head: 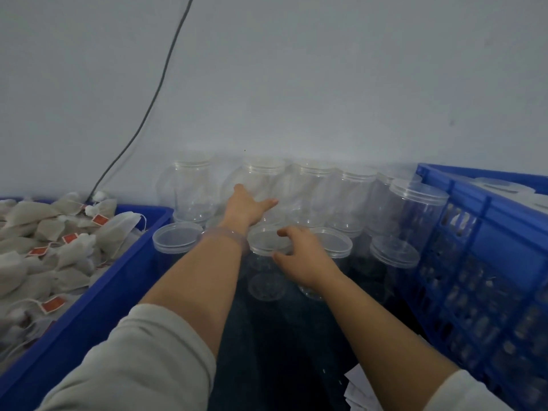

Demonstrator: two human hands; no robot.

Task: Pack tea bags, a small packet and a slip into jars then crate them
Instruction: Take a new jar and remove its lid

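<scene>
Several clear plastic jars with clear lids stand stacked against the wall. My left hand [246, 204] reaches far forward, fingers spread against an upper jar [261, 179] in the back row, holding nothing. My right hand [299, 256] curls over the lid rim of a front jar [265, 243] and grips it. A blue tub [89, 310] on the left is heaped with tea bags [44, 241] with red tags. A blue slatted crate [486, 262] on the right holds packed jars. White slips [357, 390] lie at the bottom edge.
A grey wall rises directly behind the jars, with a dark cable [154, 93] running down it to the tub's back corner. The dark table surface [267, 351] shows between the tub and the crate. A pale bracelet [225, 234] circles my left wrist.
</scene>
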